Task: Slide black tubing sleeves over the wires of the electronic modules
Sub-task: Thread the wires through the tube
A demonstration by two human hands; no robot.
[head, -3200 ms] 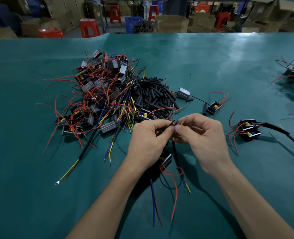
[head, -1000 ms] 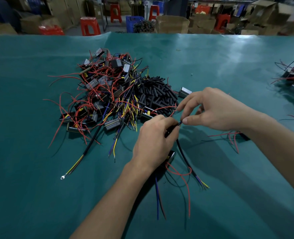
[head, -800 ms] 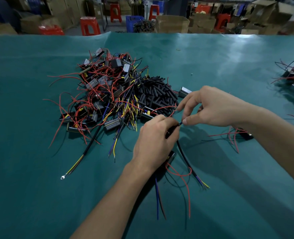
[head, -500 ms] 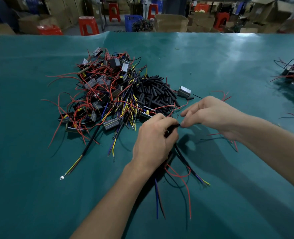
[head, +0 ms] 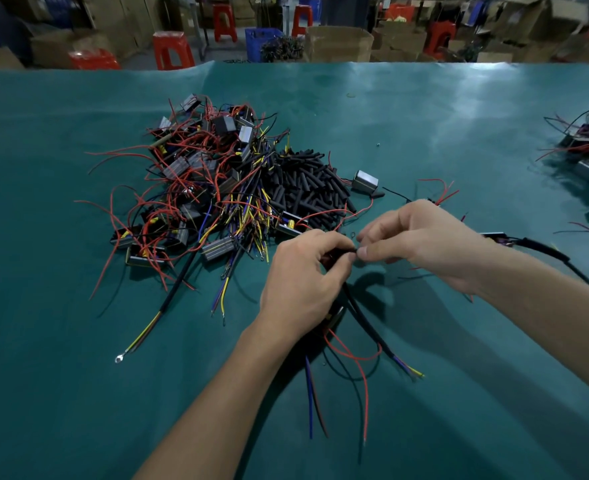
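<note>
One head-worn camera looks forward and down across the green table (head: 78, 393), close above both hands, stools (head: 173, 50) beyond.

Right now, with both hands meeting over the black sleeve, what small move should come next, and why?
Probably a short pull by the right hand, drawing the wire end out of the black sleeve while the left hand grips it. The fingertips meet at the sleeve's upper mouth, and its lower end already shows blue and yellow wires.

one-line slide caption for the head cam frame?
Left hand grips a black tubing sleeve on module wires, right hand pinches its tip; module pile and spare sleeves behind.
</note>
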